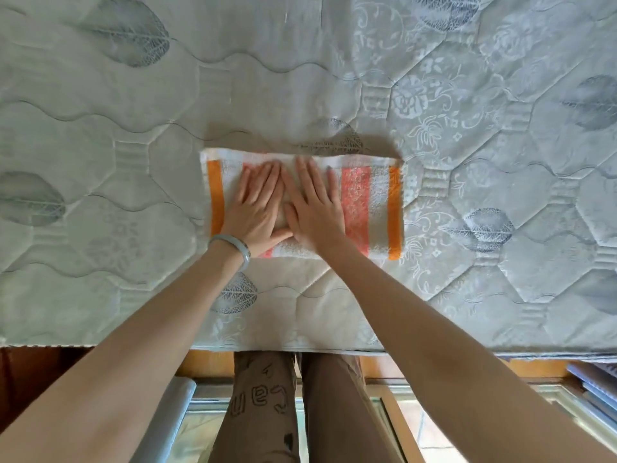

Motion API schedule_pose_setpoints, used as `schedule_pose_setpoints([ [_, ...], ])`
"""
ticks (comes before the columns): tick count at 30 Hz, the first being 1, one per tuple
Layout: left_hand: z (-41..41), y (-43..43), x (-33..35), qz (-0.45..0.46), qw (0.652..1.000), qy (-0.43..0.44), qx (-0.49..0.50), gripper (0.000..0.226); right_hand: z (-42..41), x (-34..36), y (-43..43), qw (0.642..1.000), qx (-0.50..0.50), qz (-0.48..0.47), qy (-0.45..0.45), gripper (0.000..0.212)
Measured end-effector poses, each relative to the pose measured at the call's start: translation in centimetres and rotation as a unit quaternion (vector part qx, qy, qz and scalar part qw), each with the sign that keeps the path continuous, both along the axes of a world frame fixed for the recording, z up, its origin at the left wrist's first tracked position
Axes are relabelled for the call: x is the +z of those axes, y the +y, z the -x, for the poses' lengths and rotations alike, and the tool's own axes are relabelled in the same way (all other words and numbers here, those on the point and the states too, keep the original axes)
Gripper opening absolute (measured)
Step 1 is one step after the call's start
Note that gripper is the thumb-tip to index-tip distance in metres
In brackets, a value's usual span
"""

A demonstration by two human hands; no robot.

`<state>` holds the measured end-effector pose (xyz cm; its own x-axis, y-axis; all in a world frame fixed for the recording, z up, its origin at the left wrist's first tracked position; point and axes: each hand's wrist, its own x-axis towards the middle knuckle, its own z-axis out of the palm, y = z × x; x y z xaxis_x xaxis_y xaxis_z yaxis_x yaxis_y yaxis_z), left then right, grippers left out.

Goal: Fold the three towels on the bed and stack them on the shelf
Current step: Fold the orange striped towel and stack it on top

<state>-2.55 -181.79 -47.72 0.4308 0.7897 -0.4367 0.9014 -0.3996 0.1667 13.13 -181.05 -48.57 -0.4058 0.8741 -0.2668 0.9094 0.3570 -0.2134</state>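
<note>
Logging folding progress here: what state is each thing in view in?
White terry towel with orange and pink stripes: folded into a rectangle, lying flat.
Left hand: open, fingers straight, pressing the towel.
Right hand: open, fingers straight, pressing the towel.
Pale green bangle: worn on the left wrist.
Quilted leaf-patterned mattress: bearing the towel.

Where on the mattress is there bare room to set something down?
Bare mattress lies left of the towel, right of it, and beyond its far edge. Crowded: the towel's middle under the left hand and right hand.
</note>
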Motion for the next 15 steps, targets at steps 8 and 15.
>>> schedule_pose_setpoints([
  [8,2.5,-0.9,0.3,-0.028,0.998,-0.016,0.062,0.108,-4.4,0.2,-0.4,0.996,-0.067,-0.046,-0.038,0.062],
  [15,2.9,-1.0,-0.1,-0.039,0.995,-0.021,0.086,0.087,-6.5,0.0,-0.5,0.993,-0.086,-0.053,-0.056,0.062],
])
